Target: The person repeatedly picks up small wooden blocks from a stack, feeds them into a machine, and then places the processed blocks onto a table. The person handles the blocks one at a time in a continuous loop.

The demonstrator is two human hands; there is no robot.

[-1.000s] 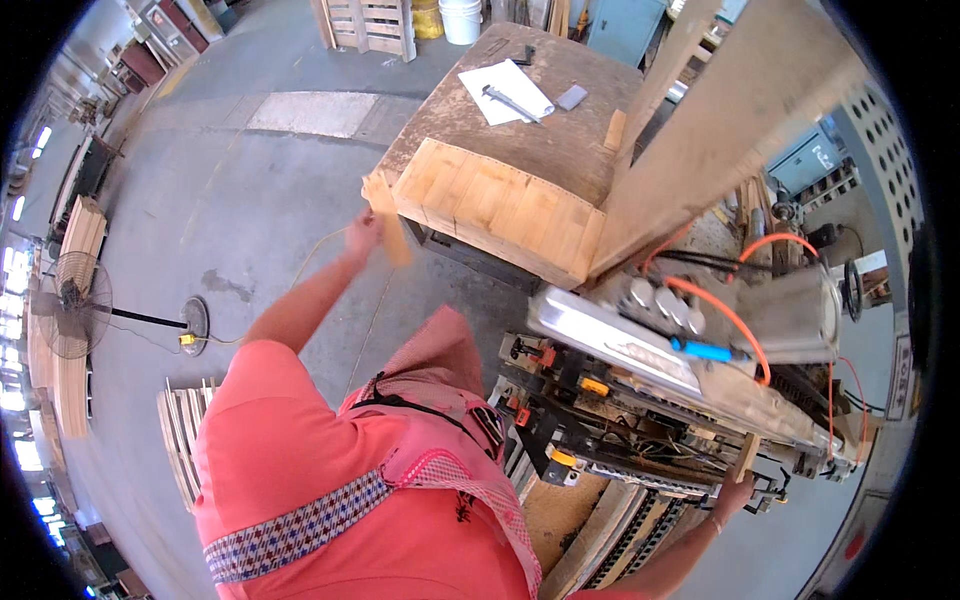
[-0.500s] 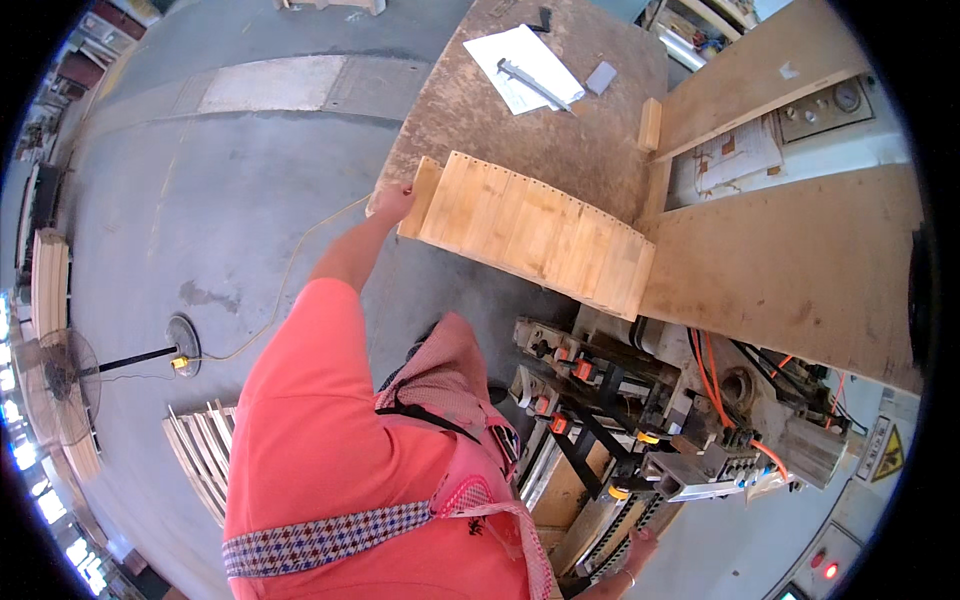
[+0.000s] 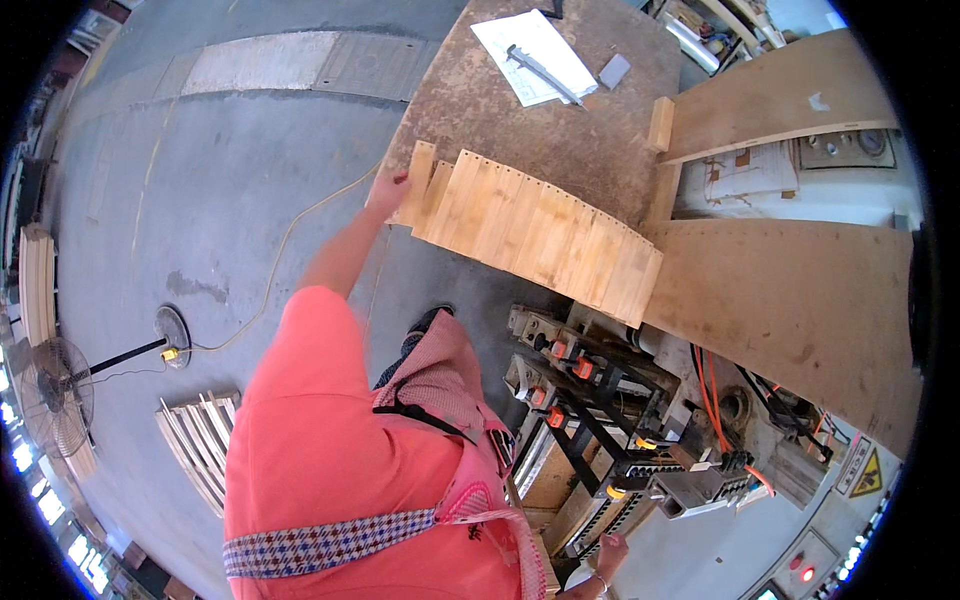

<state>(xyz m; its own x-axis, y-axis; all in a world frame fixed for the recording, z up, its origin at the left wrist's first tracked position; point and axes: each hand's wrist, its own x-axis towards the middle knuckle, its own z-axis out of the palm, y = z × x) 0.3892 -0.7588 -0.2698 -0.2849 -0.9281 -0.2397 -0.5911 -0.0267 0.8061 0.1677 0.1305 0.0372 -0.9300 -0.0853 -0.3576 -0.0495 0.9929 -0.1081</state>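
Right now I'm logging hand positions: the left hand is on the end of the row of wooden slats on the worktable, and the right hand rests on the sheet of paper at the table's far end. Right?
Not quite. The head view shows the left hand at the end of the row of wooden slats on the worktable, but the right hand is low beside the machine, far from the sheet of paper.

One head-worn fisheye view looks steeply down over the person's salmon shirt (image 3: pixel 320 450), close in; the workbench (image 3: pixel 480 90) stretches ahead, the machine (image 3: pixel 640 440) at lower right, rim bending edges.
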